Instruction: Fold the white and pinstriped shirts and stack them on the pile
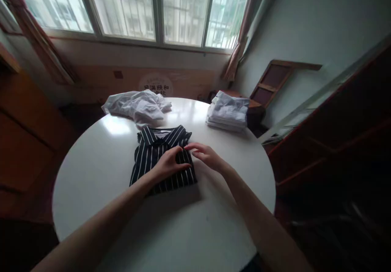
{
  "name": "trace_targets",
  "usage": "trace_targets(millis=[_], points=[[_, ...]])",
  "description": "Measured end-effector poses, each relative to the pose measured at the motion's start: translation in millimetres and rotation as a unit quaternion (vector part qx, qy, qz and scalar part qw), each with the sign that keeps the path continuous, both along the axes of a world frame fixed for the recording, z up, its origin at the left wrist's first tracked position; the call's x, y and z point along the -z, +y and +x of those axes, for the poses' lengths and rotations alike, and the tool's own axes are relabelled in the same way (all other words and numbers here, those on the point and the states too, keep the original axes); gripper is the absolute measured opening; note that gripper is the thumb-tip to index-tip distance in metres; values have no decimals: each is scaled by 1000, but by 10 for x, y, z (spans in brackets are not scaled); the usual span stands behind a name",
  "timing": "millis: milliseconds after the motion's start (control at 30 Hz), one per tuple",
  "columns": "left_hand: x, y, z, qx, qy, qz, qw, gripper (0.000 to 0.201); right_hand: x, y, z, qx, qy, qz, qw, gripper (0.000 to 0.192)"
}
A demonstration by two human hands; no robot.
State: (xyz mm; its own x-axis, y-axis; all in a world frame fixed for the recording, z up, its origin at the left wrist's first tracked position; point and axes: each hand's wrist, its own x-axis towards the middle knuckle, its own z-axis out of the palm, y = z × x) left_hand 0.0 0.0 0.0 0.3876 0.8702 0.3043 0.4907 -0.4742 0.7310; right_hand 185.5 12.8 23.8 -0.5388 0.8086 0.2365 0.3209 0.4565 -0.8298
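Observation:
A dark shirt with thin white stripes (pixel 149 154) lies folded into a rectangle, collar facing away, in the middle of the round white table (pixel 100 170). My left hand (pixel 169 164) rests flat on the lower right part of the shirt, fingers pressing the fabric. My right hand (pixel 205 154) hovers at the shirt's right edge, fingers spread and touching the cloth near the shoulder. Neither hand grips anything.
A crumpled heap of white clothing (pixel 137 106) lies at the far side of the table. A neat stack of folded white garments (pixel 227 112) sits at the far right edge. A wooden chair (pixel 271 80) leans by the wall; dark furniture stands at right.

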Motion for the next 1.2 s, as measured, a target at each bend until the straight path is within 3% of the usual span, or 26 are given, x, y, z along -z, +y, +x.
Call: trace_targets(millis=[167, 367, 533, 700, 933, 1033, 1200], points=[[-97, -45, 9, 16, -62, -28, 998, 32, -18, -53, -22, 20, -3, 52, 998, 22], [-146, -54, 5, -35, -111, -89, 989, 48, -47, -79, 8, 11, -47, 129, 991, 15], [-123, -1, -2, -33, -177, -120, 976, 50, -48, -84, 12, 1, -49, 139, 989, 14], [-58, 97, -40, -9, -243, -151, 958, 28, -26, -74, 5, 28, -31, 140, 989, 14], [13, 126, -57, 38, -152, -131, 979, 25, -24, -94, -17, 49, -56, 136, 988, 6], [-34, 107, -52, 60, -139, -143, 978, 24, -10, -84, 8, 29, -74, 126, 989, 14], [-125, 77, -56, 30, -131, -134, 982, 30, -17, -75, 49, -13, -96, 113, 989, 17]])
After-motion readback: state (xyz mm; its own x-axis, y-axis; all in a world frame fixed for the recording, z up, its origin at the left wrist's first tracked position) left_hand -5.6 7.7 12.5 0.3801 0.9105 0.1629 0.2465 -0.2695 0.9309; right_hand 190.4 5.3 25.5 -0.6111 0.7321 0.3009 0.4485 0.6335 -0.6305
